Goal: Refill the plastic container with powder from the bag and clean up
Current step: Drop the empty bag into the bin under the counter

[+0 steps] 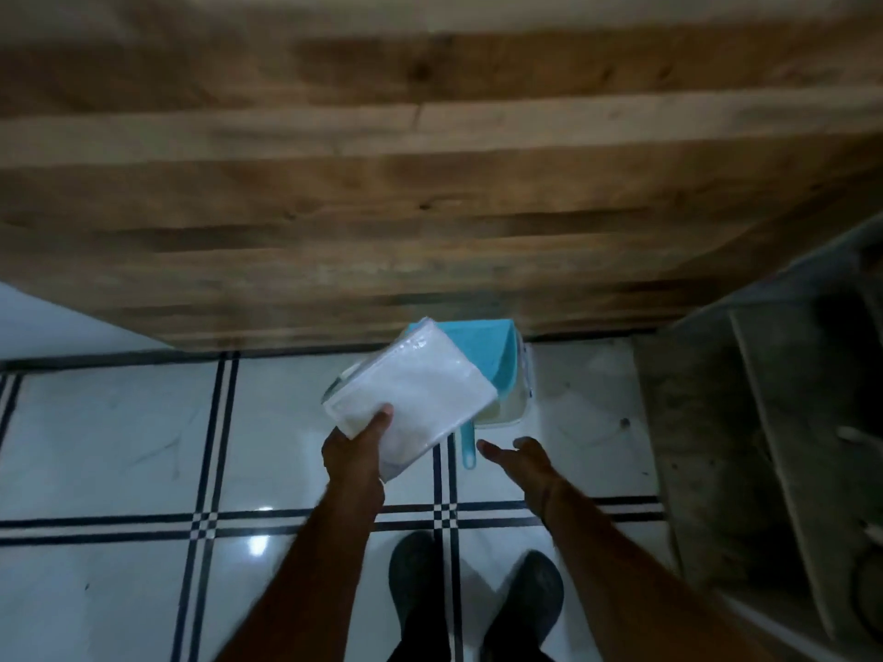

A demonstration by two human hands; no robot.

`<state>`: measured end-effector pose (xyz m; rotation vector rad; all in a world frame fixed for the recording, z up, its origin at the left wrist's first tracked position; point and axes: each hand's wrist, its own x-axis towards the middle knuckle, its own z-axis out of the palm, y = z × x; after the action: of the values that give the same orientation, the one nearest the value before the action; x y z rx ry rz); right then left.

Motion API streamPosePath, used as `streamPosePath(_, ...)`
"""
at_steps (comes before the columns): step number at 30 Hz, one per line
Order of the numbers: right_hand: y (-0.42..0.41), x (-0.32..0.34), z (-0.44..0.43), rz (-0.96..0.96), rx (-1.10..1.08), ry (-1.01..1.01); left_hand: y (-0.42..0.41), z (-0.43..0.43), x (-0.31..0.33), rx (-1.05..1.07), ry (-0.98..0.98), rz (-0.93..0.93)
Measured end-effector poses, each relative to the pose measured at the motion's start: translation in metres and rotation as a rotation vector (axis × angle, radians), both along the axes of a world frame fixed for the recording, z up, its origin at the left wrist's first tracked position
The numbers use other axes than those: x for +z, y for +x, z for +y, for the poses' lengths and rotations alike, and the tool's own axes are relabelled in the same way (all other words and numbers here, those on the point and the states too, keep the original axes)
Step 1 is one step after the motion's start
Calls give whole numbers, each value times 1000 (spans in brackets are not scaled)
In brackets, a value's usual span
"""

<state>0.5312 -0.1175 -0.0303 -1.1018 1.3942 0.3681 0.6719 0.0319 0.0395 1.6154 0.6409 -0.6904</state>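
Observation:
My left hand (356,449) grips a clear plastic bag (411,394) full of white powder by its near corner, thumb on top, and holds it tilted above the floor. Behind and under the bag stands a plastic container (506,403) on the tiles, with a light blue lid (482,348) raised at its far side; pale powder shows inside near its front rim. A blue handle (469,446) pokes out from below the bag toward me. My right hand (518,458) hovers open just in front of the container, fingers spread, touching nothing.
A wooden surface (430,183) fills the upper view, its edge right behind the container. White floor tiles (119,432) with dark stripes lie below. A grey concrete block or step (745,446) stands at the right. My two dark shoes (473,590) are at the bottom.

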Motion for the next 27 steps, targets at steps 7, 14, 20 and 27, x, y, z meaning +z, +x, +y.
streamPosePath(7, 40, -164, -5, -80, -121, 51, 18, -19, -137, 89, -62, 47)
streamPosePath(14, 59, -210, 12, -172, -179, -105, 42, -16, -183, 132, 32, 43)
streamPosePath(20, -25, -135, 2, -178, -404, -326, 32, -33, -156, 142, 181, 45)
streamPosePath(27, -104, -125, -16, -106, -343, -503, 38, -94, -185, 12, 82, 163)
